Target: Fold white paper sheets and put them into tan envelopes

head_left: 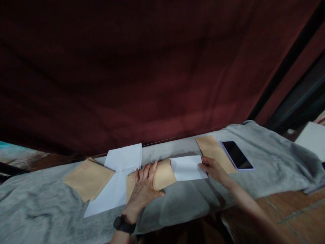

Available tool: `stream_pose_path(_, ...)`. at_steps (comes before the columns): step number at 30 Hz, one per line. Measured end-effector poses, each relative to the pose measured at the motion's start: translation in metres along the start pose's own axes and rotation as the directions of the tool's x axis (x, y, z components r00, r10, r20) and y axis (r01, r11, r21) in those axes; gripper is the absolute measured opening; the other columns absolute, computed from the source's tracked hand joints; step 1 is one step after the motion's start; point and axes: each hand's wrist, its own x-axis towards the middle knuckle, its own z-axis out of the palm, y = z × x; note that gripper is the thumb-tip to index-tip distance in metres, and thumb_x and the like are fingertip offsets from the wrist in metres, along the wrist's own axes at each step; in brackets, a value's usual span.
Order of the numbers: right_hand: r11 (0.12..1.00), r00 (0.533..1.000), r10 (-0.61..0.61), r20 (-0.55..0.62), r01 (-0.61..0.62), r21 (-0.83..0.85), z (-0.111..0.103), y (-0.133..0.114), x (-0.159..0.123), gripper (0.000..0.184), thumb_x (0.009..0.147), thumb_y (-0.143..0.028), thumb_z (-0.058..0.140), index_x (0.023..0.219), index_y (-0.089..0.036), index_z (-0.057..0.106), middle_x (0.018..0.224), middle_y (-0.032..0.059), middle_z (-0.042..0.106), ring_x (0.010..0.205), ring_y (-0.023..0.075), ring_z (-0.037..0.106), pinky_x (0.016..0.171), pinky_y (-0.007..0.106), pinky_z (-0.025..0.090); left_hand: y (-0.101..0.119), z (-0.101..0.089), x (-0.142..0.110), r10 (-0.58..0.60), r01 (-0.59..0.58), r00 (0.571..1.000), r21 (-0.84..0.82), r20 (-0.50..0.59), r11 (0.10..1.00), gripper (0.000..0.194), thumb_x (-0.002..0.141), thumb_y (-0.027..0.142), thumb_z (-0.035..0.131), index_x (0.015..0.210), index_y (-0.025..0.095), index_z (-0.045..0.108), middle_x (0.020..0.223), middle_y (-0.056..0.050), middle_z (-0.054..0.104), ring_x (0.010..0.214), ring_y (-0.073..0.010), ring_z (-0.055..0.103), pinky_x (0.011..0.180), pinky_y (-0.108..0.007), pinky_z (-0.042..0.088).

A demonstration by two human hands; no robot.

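My left hand [144, 184] lies flat with spread fingers on a brown paper envelope [164, 174], pressing it against the grey cloth. Out of the envelope's right end sticks a folded white sheet of paper [189, 168]; its left part is hidden inside or under the envelope. Between thumb and fingers, my right hand [212, 166] pinches the right edge of that sheet. Left of my left hand, larger white sheets [124, 157] lie partly beneath a pile of brown envelopes [88, 178].
Another brown envelope [215, 152] lies behind my right hand, with a phone [237, 155] beside it. Grey cloth [271, 162] covers the narrow surface. A dark red curtain [162, 74] hangs along the back. Brown floor [299, 213] shows at lower right.
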Motion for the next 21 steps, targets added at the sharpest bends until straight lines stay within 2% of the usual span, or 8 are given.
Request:
stream_pose_path(3, 1.000, 1.000, 0.015, 0.023, -0.015, -0.005, -0.004, 0.002, 0.000, 0.029, 0.070, -0.047, 0.070, 0.064, -0.021, 0.058, 0.054, -0.0051, 0.051, 0.050, 0.0114, 0.044, 0.047, 0.024, 0.030, 0.001, -0.001, 0.001, 0.032, -0.032, 0.999, 0.002, 0.011, 0.999, 0.126, 0.060, 0.041, 0.084, 0.160, 0.031, 0.007, 0.153, -0.013, 0.042, 0.144, -0.0380, 0.036, 0.120, -0.063, 0.014)
stream_pose_path(7, 1.000, 1.000, 0.027, -0.001, -0.027, 0.003, 0.000, 0.005, 0.001, 0.030, 0.072, -0.050, 0.068, 0.068, -0.021, 0.060, 0.056, -0.0041, 0.053, 0.051, 0.0118, 0.044, 0.048, 0.025, 0.031, 0.007, -0.002, 0.002, 0.077, -0.077, 0.997, -0.008, 0.020, 0.997, 0.127, 0.059, 0.043, 0.086, 0.160, 0.029, 0.010, 0.153, -0.014, 0.042, 0.145, -0.0388, 0.034, 0.120, -0.063, 0.014)
stream_pose_path(13, 1.000, 0.997, -0.001, -0.078, -0.001, -0.029, 0.035, 0.011, -0.006, 0.029, 0.079, -0.051, 0.064, 0.073, -0.023, 0.066, 0.068, 0.0000, 0.058, 0.061, 0.0162, 0.052, 0.057, 0.029, 0.042, 0.032, 0.003, 0.007, 0.140, -0.139, 0.990, -0.057, 0.020, 0.989, 0.131, 0.059, 0.047, 0.088, 0.161, 0.029, 0.008, 0.157, -0.015, 0.038, 0.148, -0.0391, 0.031, 0.121, -0.064, 0.015)
stream_pose_path(17, 0.996, 0.991, -0.057, -0.125, 0.048, -0.072, 0.059, 0.014, -0.014, 0.019, 0.079, -0.042, 0.067, 0.073, -0.024, 0.070, 0.090, 0.0045, 0.064, 0.083, 0.0207, 0.061, 0.077, 0.033, 0.050, 0.046, 0.006, 0.010, 0.173, -0.170, 0.984, -0.087, 0.029, 0.982, 0.133, 0.058, 0.048, 0.090, 0.161, 0.028, 0.008, 0.157, -0.015, 0.038, 0.149, -0.0383, 0.029, 0.122, -0.063, 0.014)
stream_pose_path(19, 0.993, 0.989, -0.083, -0.124, 0.071, -0.094, 0.067, 0.014, -0.017, 0.017, 0.081, -0.038, 0.062, 0.076, -0.024, 0.072, 0.100, 0.0057, 0.066, 0.095, 0.0218, 0.063, 0.086, 0.033, 0.051, 0.050, 0.007, 0.011, 0.185, -0.182, 0.982, -0.097, 0.028, 0.979, 0.132, 0.058, 0.048, 0.090, 0.161, 0.029, 0.008, 0.156, -0.015, 0.039, 0.149, -0.0383, 0.029, 0.121, -0.063, 0.015)
stream_pose_path(21, 0.992, 0.992, -0.075, -0.102, 0.064, -0.108, 0.072, 0.013, -0.019, 0.019, 0.083, -0.034, 0.056, 0.080, -0.024, 0.072, 0.099, 0.0054, 0.068, 0.094, 0.0211, 0.065, 0.084, 0.033, 0.052, 0.051, 0.007, 0.011, 0.197, -0.193, 0.980, -0.102, 0.030, 0.976, 0.131, 0.059, 0.048, 0.090, 0.160, 0.029, 0.009, 0.156, -0.015, 0.039, 0.148, -0.0387, 0.030, 0.121, -0.064, 0.015)
